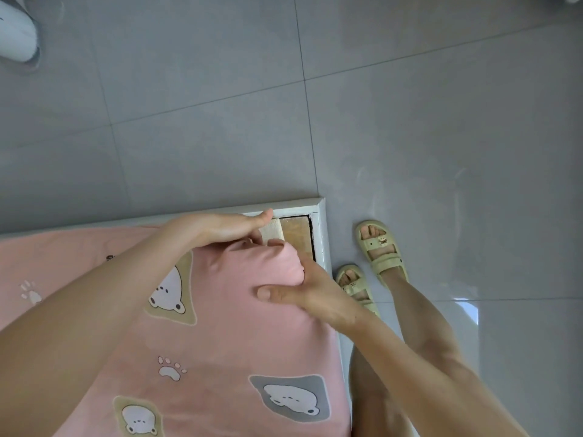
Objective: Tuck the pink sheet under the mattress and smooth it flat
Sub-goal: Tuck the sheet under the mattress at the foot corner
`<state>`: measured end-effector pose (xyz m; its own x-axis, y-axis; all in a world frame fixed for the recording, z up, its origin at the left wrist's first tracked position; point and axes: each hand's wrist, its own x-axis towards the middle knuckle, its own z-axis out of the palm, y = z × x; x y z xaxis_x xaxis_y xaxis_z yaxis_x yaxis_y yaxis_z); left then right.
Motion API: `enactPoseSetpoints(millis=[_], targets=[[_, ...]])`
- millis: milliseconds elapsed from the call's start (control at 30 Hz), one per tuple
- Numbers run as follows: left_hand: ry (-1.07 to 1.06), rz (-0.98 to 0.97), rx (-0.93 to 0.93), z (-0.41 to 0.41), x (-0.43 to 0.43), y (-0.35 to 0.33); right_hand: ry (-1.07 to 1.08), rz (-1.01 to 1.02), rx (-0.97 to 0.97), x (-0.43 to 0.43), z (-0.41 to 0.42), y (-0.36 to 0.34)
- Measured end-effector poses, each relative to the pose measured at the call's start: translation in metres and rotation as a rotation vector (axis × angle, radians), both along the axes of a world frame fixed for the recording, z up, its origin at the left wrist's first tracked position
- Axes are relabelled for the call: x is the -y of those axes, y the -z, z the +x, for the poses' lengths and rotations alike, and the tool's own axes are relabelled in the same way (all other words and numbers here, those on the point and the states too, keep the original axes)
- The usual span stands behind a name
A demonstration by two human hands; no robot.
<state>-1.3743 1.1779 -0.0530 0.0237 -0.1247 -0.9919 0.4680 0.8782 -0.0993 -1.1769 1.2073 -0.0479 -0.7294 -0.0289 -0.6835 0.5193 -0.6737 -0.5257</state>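
The pink sheet [239,335], printed with bear faces and paw marks, covers the mattress from the lower left up to its corner. That corner [268,263] is lifted off the white bed frame [321,234], and wooden slats [295,231] show beneath it. My left hand [227,227] curls over the far edge of the corner with its fingers under the cloth. My right hand [312,294] grips the bunched sheet on the corner's near side, thumb lying on top.
Grey floor tiles [410,137] surround the bed on the far and right sides. My feet in pale yellow sandals [377,247] stand right beside the frame's corner. A white object [15,33] sits on the floor at the top left.
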Motion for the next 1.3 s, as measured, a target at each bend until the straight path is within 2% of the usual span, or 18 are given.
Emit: enactPoseSetpoints(millis=[100,233,300,400,467,533,600,633,700,800,900,1000,1067,1167,1233,1300], targets=[[-0.051,0.098,-0.005,-0.003,-0.006,0.008,0.048,-0.147,0.036,-0.009,-0.002,0.025],[-0.203,0.381,-0.132,-0.011,-0.009,0.028,0.061,-0.24,0.208,-0.018,-0.005,0.073],[-0.175,0.393,-0.153,-0.015,-0.003,0.037,0.031,-0.254,0.23,-0.02,-0.006,0.087],[0.016,0.327,-0.201,-0.015,0.008,0.048,-0.002,-0.226,0.23,-0.023,-0.007,0.096],[0.092,0.355,-0.261,-0.013,0.013,0.051,0.025,-0.136,0.235,-0.024,-0.006,0.091],[0.135,0.398,-0.309,-0.008,0.016,0.053,0.137,0.067,0.303,-0.017,0.006,0.079],[0.188,0.445,-0.358,-0.002,0.019,0.053,0.363,0.263,0.479,0.003,0.03,0.063],[0.206,0.468,-0.384,0.0,0.021,0.053,0.471,0.295,0.58,0.015,0.043,0.055],[0.216,0.498,-0.428,0.002,0.024,0.055,0.52,0.225,0.708,0.039,0.061,0.042],[0.27,0.562,-0.496,0.001,0.026,0.058,0.422,-0.062,0.627,0.065,0.057,0.033],[0.246,0.883,-0.57,0.013,0.022,0.048,0.431,-0.177,0.552,0.06,0.039,0.045],[0.28,1.141,-0.39,0.047,0.011,0.025,0.389,-0.175,0.481,0.043,0.022,0.06],[0.441,1.189,-0.337,0.064,0.012,0.024,0.332,-0.115,0.437,0.034,0.013,0.063],[0.533,1.162,-0.425,0.066,0.012,0.048,0.286,0.02,0.499,0.024,0.004,0.067],[0.586,1.13,-0.455,0.066,0.01,0.066,0.25,0.194,0.552,0.023,0.004,0.073],[0.625,1.133,-0.486,0.068,0.007,0.075,0.324,0.421,0.597,0.027,0.016,0.077]])
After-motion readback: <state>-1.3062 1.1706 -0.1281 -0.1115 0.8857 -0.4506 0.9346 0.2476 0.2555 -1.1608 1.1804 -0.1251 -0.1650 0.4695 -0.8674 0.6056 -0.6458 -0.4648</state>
